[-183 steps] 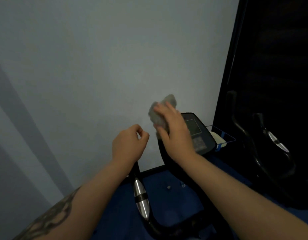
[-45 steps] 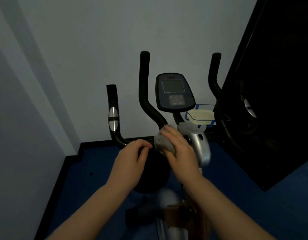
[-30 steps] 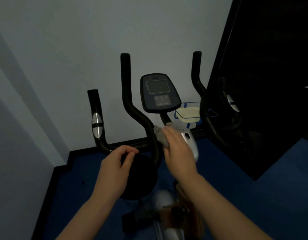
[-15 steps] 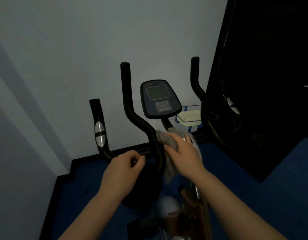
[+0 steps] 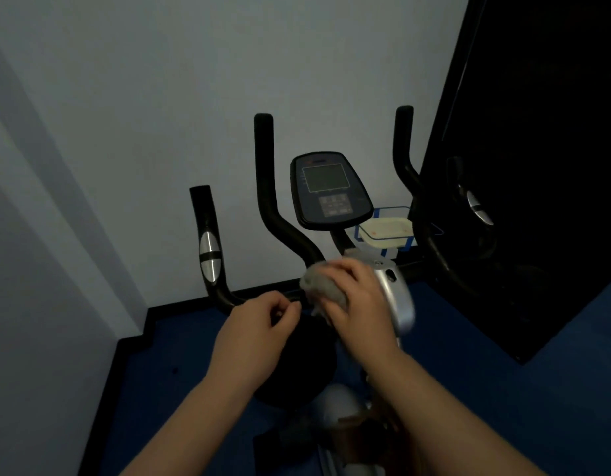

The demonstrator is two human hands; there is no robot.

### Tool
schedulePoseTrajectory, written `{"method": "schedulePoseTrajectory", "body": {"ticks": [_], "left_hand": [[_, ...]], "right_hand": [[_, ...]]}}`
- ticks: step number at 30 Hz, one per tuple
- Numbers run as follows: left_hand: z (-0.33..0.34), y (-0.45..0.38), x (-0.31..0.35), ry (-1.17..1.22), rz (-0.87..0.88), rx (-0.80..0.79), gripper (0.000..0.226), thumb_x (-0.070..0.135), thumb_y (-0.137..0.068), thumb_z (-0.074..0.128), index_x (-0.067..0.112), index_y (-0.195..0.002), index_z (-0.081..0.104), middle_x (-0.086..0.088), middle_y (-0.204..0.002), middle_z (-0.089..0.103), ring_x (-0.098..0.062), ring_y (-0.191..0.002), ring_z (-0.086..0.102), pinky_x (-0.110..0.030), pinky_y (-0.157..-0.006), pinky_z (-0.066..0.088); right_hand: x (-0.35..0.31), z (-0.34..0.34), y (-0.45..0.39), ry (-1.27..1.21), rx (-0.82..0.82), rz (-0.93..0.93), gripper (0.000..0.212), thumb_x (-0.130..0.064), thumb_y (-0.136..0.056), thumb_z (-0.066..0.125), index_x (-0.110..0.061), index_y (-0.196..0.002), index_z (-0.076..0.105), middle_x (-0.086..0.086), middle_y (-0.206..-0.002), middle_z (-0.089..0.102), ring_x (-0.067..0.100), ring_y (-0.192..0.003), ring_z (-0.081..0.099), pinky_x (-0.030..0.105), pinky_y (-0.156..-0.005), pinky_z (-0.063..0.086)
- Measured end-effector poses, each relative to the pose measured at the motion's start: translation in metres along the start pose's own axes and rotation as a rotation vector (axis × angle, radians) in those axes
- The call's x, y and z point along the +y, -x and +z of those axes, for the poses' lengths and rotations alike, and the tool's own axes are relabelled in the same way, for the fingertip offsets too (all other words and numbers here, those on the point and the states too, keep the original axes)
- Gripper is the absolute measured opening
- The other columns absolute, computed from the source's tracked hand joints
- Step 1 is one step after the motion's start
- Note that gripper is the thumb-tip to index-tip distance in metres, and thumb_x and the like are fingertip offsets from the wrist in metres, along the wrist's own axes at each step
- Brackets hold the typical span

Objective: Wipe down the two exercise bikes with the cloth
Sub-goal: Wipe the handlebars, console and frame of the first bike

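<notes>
An exercise bike with black handlebars and a silver post stands in front of me. Its dark console sits above the post. My right hand grips a bunched grey cloth and presses it on the base of the left upright handlebar, beside the silver post. My left hand hovers just left of it with fingers curled, holding nothing, in front of the low crossbar. A grip with a silver sensor rises at the left. Only one bike is in view.
A pale wall is close behind the bike. A dark mirror-like panel stands at the right and reflects a handlebar. A blue-edged box with a cream lid sits behind the console. The floor is blue with a black skirting.
My right hand has slid the cloth from the console down to the handlebar base by the silver post and rubs there. My left hand stayed beside it. My view pulled back and down.
</notes>
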State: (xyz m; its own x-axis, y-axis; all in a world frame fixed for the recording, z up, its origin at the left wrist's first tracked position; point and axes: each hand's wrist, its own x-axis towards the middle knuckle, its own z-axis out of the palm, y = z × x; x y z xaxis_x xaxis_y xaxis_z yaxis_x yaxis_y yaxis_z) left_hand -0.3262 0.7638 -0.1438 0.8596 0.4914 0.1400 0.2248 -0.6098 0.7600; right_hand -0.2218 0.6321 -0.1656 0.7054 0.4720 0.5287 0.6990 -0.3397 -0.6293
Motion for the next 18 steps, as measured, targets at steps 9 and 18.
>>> {"method": "schedulePoseTrajectory", "body": {"ticks": [9, 18], "left_hand": [[0.000, 0.001, -0.003, 0.006, 0.015, -0.003, 0.026, 0.047, -0.090, 0.054, 0.032, -0.070, 0.060, 0.011, -0.062, 0.061, -0.005, -0.055, 0.056, -0.030, -0.052, 0.044], [-0.002, 0.000, 0.000, 0.013, -0.005, -0.018, 0.026, 0.045, -0.090, 0.055, 0.029, -0.071, 0.061, 0.007, -0.061, 0.061, -0.007, -0.056, 0.058, -0.037, -0.056, 0.050]], "right_hand": [[0.002, 0.001, 0.031, -0.128, 0.095, 0.084, 0.034, -0.007, -0.085, 0.065, -0.022, -0.116, 0.065, -0.008, -0.115, 0.060, 0.008, -0.109, 0.052, 0.020, -0.093, 0.043], [0.018, -0.006, -0.009, 0.242, 0.062, 0.068, 0.042, -0.023, -0.097, 0.050, -0.028, -0.139, 0.047, -0.012, -0.133, 0.056, 0.003, -0.125, 0.047, 0.039, -0.121, -0.003]]}}
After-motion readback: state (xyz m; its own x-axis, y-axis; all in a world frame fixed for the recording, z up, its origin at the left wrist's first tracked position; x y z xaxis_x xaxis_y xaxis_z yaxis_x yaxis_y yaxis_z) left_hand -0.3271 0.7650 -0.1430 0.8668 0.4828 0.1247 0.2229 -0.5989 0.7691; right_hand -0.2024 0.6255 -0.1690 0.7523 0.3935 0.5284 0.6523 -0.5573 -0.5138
